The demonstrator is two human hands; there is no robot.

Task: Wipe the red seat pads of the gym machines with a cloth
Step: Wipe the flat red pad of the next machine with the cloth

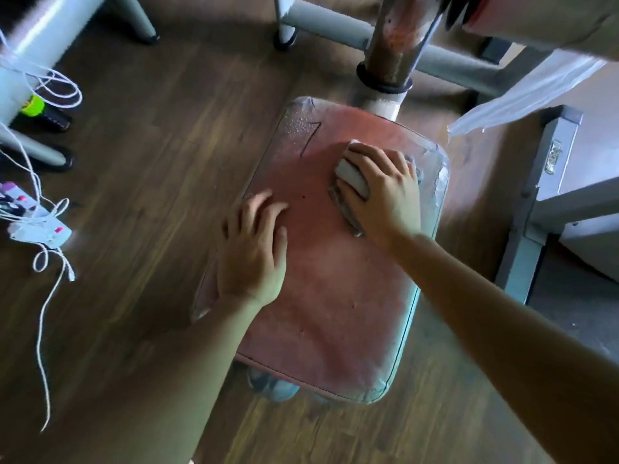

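Note:
A faded red seat pad [335, 296] wrapped in clear plastic fills the middle of the view. My right hand [385, 189] presses a grey cloth [351, 177] onto the pad's far right part, fingers curled over it. My left hand [253, 252] lies flat on the pad's left edge with fingers spread and holds nothing. Water droplets sit on the plastic at the pad's far left corner.
A rusty metal post [395, 38] rises behind the pad, with grey frame tubes [335, 26] beside it. White cords [43, 229] and a power strip [40, 231] lie on the wooden floor at left. A grey machine frame [536, 195] stands at right.

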